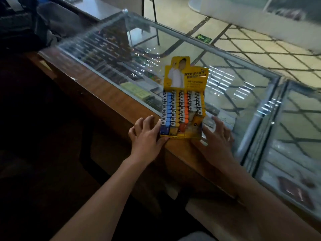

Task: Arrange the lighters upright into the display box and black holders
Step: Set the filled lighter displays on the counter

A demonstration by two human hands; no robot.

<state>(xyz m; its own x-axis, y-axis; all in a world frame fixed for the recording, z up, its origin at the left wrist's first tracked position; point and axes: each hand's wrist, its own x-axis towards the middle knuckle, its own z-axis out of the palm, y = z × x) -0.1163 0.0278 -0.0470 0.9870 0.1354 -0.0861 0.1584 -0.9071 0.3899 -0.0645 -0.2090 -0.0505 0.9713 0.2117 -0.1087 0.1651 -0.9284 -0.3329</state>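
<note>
Hands are framing a yellow display box that is standing at the near edge of a glass-topped counter, partly over the counter's wooden rim. The left hand is resting against the box's left side, its fingers spreading loosely and lying straight rather than curling around anything, with the thumb running along the lower left corner. The right hand is lying flat beside the box's right side, fingers extending over the glass and the thumb touching the lower right corner; neither hand is gripping the box. Lighters are filling the box in upright rows, blue ones on the left, then yellow, orange and pale ones toward the right, their metal tops facing up. At the near right corner of the box the row is looking uneven, though blur is making the detail hard to read. The box's tall back card is rising behind the rows, carrying a printed figure in white and lines of dark text. Under the glass, rows of small packaged goods are showing, too blurred to identify. Beyond the counter, a tiled floor is stretching away, bearing a green arrow sign. Both forearms are reaching in from the bottom of the view.
</note>
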